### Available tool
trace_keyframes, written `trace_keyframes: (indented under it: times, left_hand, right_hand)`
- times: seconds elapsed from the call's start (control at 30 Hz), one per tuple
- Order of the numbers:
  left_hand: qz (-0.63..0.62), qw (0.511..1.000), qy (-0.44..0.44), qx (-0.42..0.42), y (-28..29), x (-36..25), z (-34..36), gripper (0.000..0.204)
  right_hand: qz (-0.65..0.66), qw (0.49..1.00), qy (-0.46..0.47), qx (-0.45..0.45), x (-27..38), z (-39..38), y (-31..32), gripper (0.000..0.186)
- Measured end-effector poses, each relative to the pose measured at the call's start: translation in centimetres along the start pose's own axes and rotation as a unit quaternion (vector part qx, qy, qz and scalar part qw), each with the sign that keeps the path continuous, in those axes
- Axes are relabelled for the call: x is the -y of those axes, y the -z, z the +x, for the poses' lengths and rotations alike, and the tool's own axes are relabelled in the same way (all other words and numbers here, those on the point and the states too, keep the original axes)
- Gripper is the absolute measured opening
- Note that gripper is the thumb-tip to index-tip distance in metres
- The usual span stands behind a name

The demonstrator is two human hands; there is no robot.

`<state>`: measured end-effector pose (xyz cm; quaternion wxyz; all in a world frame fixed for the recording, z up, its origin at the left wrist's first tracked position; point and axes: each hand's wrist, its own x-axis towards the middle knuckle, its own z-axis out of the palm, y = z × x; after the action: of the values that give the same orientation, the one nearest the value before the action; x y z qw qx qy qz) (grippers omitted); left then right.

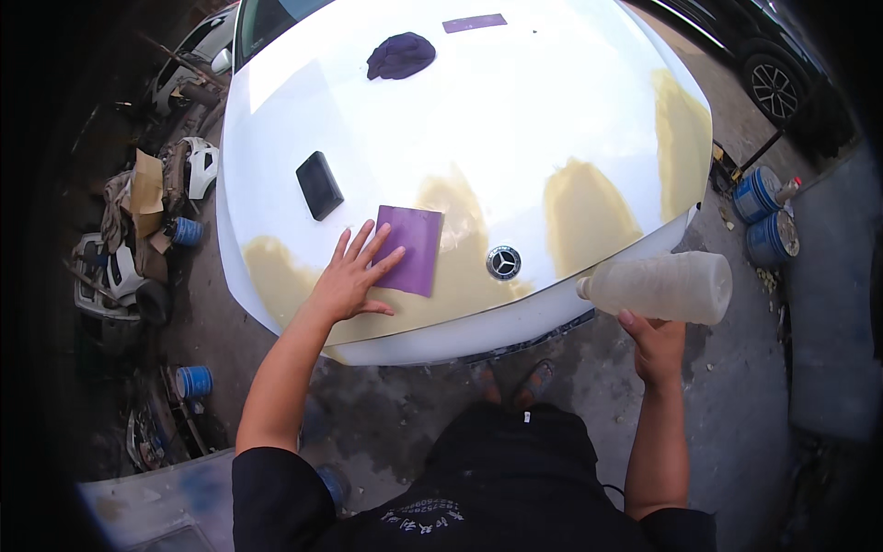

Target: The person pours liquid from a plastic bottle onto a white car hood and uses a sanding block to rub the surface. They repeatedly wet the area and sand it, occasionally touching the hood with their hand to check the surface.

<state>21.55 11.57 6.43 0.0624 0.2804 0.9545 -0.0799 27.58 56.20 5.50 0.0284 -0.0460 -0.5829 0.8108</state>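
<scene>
My left hand (354, 281) lies with its fingers spread near the front edge of a white car hood (487, 120). Its fingertips rest on a purple sheet of sandpaper (410, 253), which lies flat on a tan filler patch. In my right hand (655, 342) is a cloudy plastic bottle (662, 287), tilted on its side with its neck pointing left over the hood's front edge. A black sanding block (319, 186) sits on the hood beyond my left hand. Round and silver, an emblem (503, 263) is set between the patches.
Farther up the hood are a crumpled dark cloth (402, 56) and a purple strip (475, 23). Blue buckets (772, 237) stand on the floor at right. Car parts and a cardboard box (147, 193) crowd the left side. A dark car (773, 74) is parked at the far right.
</scene>
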Motion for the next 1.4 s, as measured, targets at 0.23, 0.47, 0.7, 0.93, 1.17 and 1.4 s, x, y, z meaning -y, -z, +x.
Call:
trace_keyframes:
  times: [0.23, 0.47, 0.7, 0.93, 1.17, 1.4]
  left_hand:
    - [-0.145, 0.955, 0.203, -0.162, -1.6, 2.1, 3.0, 0.062]
    - [-0.097, 0.931, 0.278, -0.217, -0.6, -1.8, 5.5, 0.061]
    - [-0.090, 0.990, 0.017, -0.111, -2.0, -3.7, 4.6, 0.102]
    - [-0.041, 0.992, -0.116, 0.005, -2.5, -1.0, 3.9, 0.103]
    - [-0.034, 0.988, -0.141, -0.047, -3.0, -0.2, 3.6, 0.062]
    - [0.000, 0.989, -0.135, -0.067, -1.3, -2.0, 3.4, 0.049]
  right_hand:
    - [-0.031, 0.999, 0.002, -0.022, -0.2, -0.9, -0.6, 0.059]
    - [-0.034, 0.999, 0.011, -0.036, 0.2, -2.2, -2.7, 0.063]
    - [-0.053, 0.997, -0.036, -0.052, -0.9, -3.2, -1.9, 0.078]
    - [-0.045, 0.998, -0.004, -0.052, -0.9, -4.0, -2.1, 0.065]
    - [-0.026, 0.998, -0.009, -0.053, -0.9, -4.4, -2.1, 0.065]
    - [-0.036, 0.997, -0.050, -0.041, -1.3, -4.7, -1.4, 0.074]
